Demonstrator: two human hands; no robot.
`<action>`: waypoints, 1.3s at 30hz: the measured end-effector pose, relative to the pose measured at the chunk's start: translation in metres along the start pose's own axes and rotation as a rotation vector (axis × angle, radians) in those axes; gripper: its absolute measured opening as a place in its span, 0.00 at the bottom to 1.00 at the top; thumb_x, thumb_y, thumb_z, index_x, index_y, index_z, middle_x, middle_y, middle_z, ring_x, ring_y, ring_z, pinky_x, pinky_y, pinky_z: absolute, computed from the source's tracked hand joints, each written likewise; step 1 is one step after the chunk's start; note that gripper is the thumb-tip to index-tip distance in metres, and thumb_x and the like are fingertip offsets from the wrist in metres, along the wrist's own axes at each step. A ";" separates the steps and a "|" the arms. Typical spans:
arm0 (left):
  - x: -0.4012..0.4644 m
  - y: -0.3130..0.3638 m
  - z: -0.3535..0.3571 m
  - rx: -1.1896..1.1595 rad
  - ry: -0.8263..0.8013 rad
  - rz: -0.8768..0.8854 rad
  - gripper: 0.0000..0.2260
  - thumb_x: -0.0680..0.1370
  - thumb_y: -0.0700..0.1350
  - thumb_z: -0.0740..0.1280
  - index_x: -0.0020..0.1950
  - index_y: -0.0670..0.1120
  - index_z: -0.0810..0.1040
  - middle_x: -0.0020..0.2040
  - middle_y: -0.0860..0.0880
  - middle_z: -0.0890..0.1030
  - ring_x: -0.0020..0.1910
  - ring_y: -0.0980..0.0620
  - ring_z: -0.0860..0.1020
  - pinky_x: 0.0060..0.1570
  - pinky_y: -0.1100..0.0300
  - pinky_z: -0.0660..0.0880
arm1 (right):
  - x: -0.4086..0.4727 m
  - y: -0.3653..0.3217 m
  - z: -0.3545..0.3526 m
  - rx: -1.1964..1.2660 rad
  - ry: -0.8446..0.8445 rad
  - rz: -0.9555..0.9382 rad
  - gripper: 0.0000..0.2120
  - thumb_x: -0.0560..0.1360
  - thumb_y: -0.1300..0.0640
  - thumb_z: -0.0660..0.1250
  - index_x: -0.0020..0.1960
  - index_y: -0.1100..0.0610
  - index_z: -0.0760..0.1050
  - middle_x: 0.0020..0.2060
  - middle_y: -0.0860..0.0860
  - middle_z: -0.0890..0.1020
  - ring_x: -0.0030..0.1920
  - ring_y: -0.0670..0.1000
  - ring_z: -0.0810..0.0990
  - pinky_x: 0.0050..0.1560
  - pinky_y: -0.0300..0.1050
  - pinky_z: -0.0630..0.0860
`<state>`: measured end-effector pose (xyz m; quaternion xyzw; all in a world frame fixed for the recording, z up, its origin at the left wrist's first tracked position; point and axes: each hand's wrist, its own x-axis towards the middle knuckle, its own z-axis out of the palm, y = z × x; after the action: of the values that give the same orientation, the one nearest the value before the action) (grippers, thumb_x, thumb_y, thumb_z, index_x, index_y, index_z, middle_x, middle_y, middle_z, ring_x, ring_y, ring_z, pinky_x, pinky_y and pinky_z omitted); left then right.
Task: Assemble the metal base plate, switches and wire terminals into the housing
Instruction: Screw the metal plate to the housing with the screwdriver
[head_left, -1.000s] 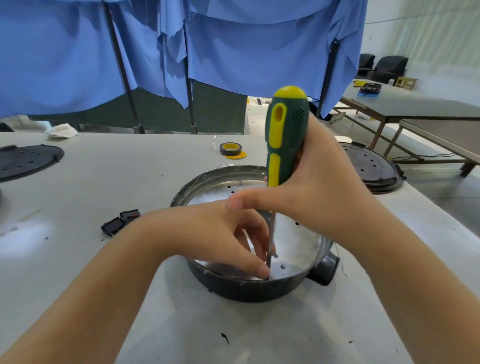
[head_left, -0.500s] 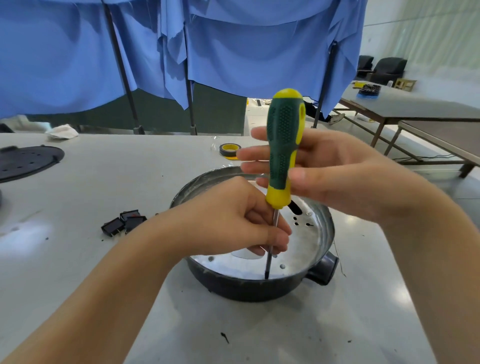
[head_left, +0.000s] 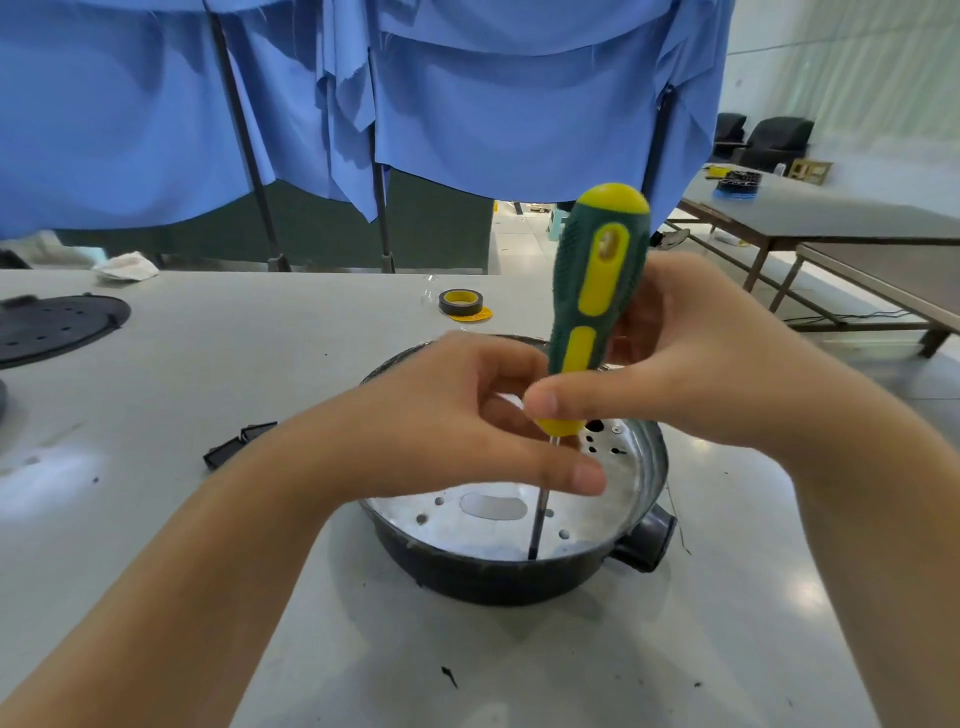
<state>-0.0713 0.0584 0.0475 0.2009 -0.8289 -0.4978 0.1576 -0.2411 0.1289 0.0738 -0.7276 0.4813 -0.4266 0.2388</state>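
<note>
right hand (head_left: 691, 364) fingers (head_left: 550, 402) gripping screwdriver (head_left: 592, 301) handle

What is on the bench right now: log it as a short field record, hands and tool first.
right hand: grips the screwdriver handle
left hand: fingers pinch the shaft below the handle
screwdriver: upright, tip down on the metal base plate near its front edge
housing: dark, round, on the table, base plate inside
switches: black, loose, left of the housing
tape roll: behind the housing
</note>
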 end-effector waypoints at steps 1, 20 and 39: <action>0.000 0.001 -0.001 0.010 0.047 0.015 0.17 0.62 0.49 0.81 0.48 0.48 0.82 0.43 0.49 0.86 0.45 0.51 0.85 0.47 0.56 0.82 | 0.001 0.000 0.003 -0.028 0.020 -0.020 0.18 0.60 0.53 0.80 0.37 0.59 0.73 0.29 0.52 0.76 0.32 0.51 0.76 0.34 0.42 0.75; -0.005 0.002 -0.007 -0.088 -0.054 -0.018 0.16 0.72 0.44 0.73 0.60 0.49 0.79 0.55 0.51 0.84 0.55 0.53 0.82 0.57 0.58 0.78 | -0.001 0.004 -0.002 0.310 0.006 -0.004 0.25 0.63 0.59 0.74 0.60 0.58 0.75 0.48 0.53 0.85 0.50 0.55 0.84 0.48 0.47 0.81; -0.006 0.004 -0.009 -0.103 -0.033 0.000 0.18 0.73 0.45 0.69 0.63 0.46 0.76 0.58 0.52 0.83 0.57 0.54 0.81 0.59 0.59 0.76 | -0.001 -0.003 0.003 0.338 -0.017 0.019 0.23 0.75 0.69 0.63 0.68 0.58 0.68 0.54 0.56 0.82 0.57 0.52 0.81 0.55 0.44 0.78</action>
<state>-0.0628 0.0567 0.0549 0.1844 -0.8047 -0.5429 0.1540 -0.2376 0.1311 0.0743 -0.6760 0.4077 -0.4930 0.3657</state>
